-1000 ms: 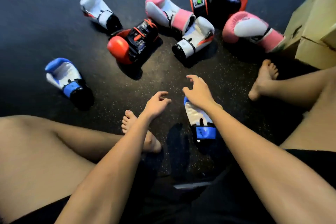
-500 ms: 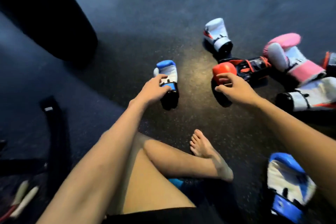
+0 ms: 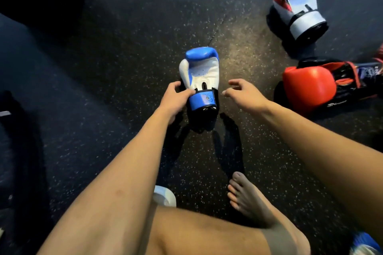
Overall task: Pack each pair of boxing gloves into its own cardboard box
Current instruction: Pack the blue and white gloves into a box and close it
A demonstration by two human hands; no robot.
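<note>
Head view, steeply down, near floor (image 3: pixel 103 68)

A second ago both hands hovered over the second blue glove (image 3: pixel 365 242) near the feet. Since then the left hand (image 3: pixel 176 97) has reached out to the blue-and-white glove (image 3: pixel 200 72) and now grips it at the wrist strap, thumb laid across the front. The right hand (image 3: pixel 244 94) was at the red glove (image 3: pixel 308 87), to the right of the blue-and-white glove, half a second ago; it has come across and now hangs just right of the cuff, fingers (image 3: pixel 235 83) spread, touching nothing.
</note>
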